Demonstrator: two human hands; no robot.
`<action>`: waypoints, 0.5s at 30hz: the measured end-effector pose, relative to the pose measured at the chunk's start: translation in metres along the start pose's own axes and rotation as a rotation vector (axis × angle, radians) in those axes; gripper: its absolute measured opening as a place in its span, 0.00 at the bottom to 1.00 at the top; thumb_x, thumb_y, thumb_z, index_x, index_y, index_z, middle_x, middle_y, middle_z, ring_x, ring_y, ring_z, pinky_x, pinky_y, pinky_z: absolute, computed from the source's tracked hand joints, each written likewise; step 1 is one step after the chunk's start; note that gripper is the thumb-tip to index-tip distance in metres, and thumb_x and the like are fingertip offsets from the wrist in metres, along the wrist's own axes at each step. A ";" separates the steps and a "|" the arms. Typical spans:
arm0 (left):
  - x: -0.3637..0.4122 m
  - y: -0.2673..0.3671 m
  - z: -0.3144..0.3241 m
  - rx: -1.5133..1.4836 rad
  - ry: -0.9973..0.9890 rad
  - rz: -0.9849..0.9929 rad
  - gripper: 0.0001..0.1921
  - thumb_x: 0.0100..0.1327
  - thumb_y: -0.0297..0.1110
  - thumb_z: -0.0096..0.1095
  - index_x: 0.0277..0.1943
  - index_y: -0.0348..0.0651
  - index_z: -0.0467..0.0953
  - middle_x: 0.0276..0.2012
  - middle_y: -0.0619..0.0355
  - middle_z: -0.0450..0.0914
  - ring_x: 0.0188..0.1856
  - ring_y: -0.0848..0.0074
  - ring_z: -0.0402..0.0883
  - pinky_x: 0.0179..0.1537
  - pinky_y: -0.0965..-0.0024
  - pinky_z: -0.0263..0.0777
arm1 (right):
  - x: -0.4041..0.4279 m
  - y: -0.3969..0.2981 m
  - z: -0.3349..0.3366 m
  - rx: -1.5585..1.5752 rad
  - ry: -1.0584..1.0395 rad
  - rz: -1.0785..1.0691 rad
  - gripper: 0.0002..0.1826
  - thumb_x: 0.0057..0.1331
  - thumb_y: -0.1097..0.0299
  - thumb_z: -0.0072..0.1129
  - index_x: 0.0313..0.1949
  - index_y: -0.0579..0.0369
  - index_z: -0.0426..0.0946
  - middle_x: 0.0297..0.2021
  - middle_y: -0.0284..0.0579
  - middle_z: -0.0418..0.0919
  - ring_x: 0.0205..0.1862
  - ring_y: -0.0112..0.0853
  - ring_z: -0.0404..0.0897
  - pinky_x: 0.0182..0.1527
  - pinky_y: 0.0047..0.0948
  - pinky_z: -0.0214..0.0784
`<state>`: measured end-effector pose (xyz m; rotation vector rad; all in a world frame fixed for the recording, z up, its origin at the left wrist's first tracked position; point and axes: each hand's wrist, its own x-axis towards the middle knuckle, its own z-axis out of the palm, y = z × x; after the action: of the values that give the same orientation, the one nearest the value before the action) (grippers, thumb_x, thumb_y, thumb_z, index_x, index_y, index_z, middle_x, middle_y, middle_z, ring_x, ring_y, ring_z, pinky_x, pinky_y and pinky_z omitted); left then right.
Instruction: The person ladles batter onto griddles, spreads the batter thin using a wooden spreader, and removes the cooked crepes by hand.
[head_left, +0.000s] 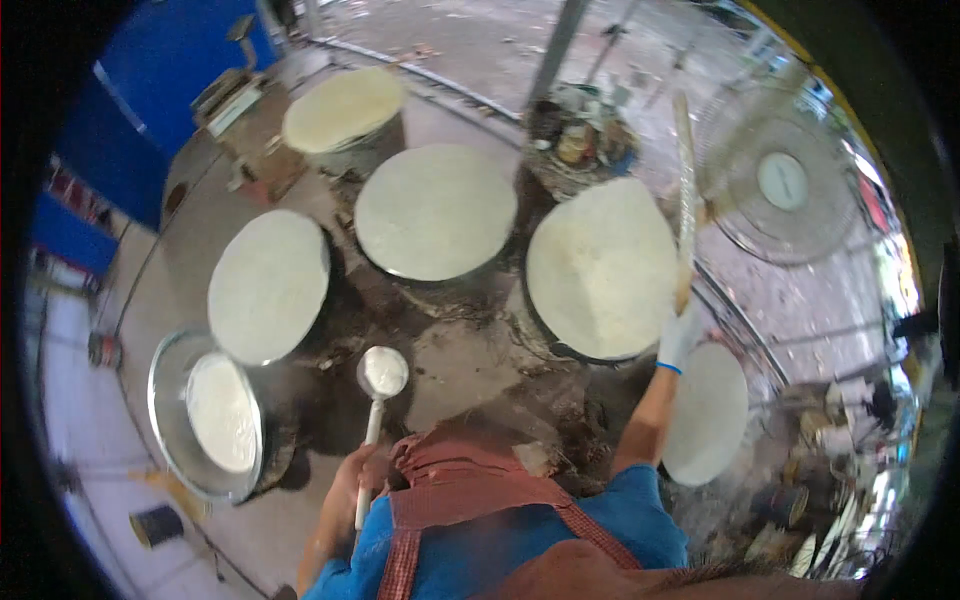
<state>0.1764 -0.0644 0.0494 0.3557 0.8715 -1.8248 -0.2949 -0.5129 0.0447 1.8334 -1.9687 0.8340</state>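
Note:
My left hand (355, 474) grips the pale handle of a ladle (384, 371), whose bowl holds white batter. In my right hand (679, 339), covered by a white glove with a blue cuff, is a long flat wooden stick (685, 195), pointing away from me. It runs along the right edge of a thin white sheet (600, 262) on a round griddle. Whether stick and sheet touch, I cannot tell. Similar pale sheets cover the middle griddle (436, 214) and the left griddle (270, 285). At lower left, a metal basin (166, 420) contains white liquid batter (225, 420).
A further pale round (345, 109) stands at the back, another round surface (709, 420) by my right elbow. A large fan (781, 182) is at right. Behind the right griddle, a stand (581, 142) carries clutter. A dark can (156, 525) lies at lower left.

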 end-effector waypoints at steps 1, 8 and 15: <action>0.004 0.003 0.004 0.025 0.003 -0.047 0.18 0.73 0.39 0.41 0.63 0.63 0.67 0.18 0.61 0.61 0.14 0.81 0.58 0.13 0.78 0.55 | 0.001 -0.003 -0.011 0.192 0.000 0.020 0.13 0.59 0.62 0.60 0.33 0.62 0.73 0.24 0.56 0.75 0.32 0.47 0.76 0.34 0.41 0.65; -0.021 0.075 -0.025 0.111 -0.077 -0.152 0.18 0.71 0.35 0.44 0.62 0.62 0.68 0.19 0.60 0.62 0.15 0.81 0.58 0.13 0.77 0.55 | 0.020 -0.114 -0.159 0.176 0.068 -0.032 0.09 0.58 0.65 0.59 0.31 0.58 0.73 0.23 0.56 0.74 0.26 0.51 0.76 0.27 0.43 0.64; -0.099 0.128 -0.036 0.306 -0.039 -0.044 0.17 0.69 0.34 0.48 0.58 0.64 0.72 0.18 0.63 0.61 0.14 0.83 0.56 0.11 0.79 0.53 | 0.090 -0.233 -0.185 0.006 -0.099 -0.511 0.13 0.56 0.61 0.56 0.33 0.58 0.76 0.29 0.59 0.78 0.33 0.54 0.78 0.36 0.49 0.69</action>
<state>0.3271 0.0020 0.0328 0.4944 0.5768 -2.0031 -0.1057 -0.4720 0.2877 2.2701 -1.4337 0.5944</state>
